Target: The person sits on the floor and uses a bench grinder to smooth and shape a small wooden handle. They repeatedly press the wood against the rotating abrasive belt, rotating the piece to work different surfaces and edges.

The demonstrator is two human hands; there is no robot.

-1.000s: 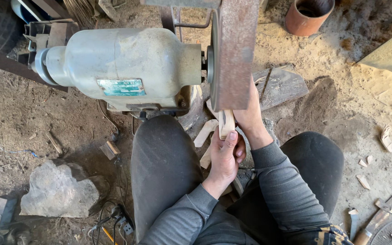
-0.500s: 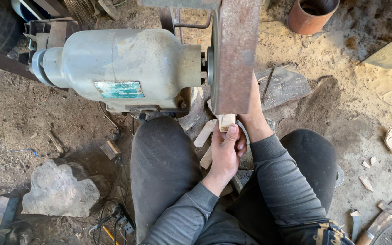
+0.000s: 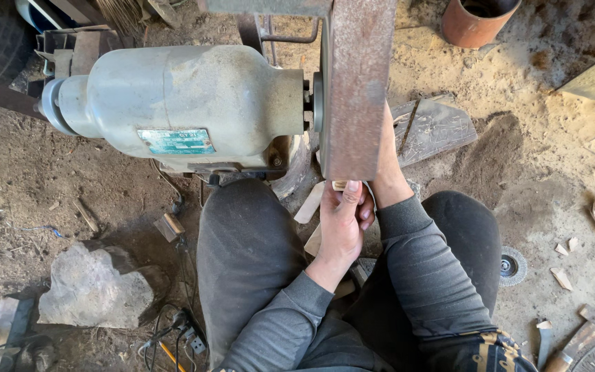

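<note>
My left hand [image 3: 342, 222] is closed around a small pale wooden piece [image 3: 339, 184], whose tip shows just under the lower edge of a rusty upright sanding belt [image 3: 356, 89]. My right hand [image 3: 385, 155] reaches up beside and behind that belt. Its fingers are hidden, and only the wrist and the hand's edge show. Both arms are in grey sleeves above my knees. A grey-green electric motor [image 3: 173, 96] drives the belt from the left.
A pale rock [image 3: 94, 289] lies at the lower left, with cables and a plug [image 3: 173, 331] near it. A rust-coloured pot [image 3: 476, 21] stands at the top right. A round abrasive disc [image 3: 512, 265] and wood offcuts [image 3: 562, 275] lie on the sandy ground at the right.
My left hand has raised the wooden piece up under the belt's lower edge, so less of the piece shows. My right hand has slid further behind the belt.
</note>
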